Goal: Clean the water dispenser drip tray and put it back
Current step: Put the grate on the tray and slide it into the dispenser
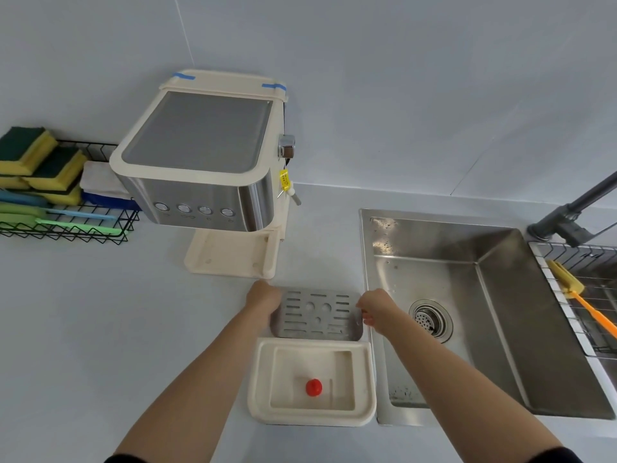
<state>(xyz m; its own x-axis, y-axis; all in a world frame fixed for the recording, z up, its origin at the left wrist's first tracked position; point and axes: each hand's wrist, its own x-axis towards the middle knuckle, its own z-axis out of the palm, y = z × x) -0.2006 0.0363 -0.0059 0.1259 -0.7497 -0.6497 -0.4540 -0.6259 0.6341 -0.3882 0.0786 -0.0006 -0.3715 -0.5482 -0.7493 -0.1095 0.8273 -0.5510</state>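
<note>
A slotted metal grate (317, 318) of the drip tray lies on the counter between my hands. My left hand (263, 297) grips its left edge and my right hand (375, 309) grips its right edge. Just in front of it sits the cream plastic drip tray base (260, 379), open on top, with a red float (314, 387) inside. The cream and steel water dispenser (200, 168) stands behind, its bare base platform (230, 253) showing where the tray sits.
A steel sink (484, 312) with a drain lies to the right, with a dark faucet (574, 212) and a dish rack holding an orange-handled brush (587, 305). A black wire basket (66, 225) at left holds sponges, cloths and brushes.
</note>
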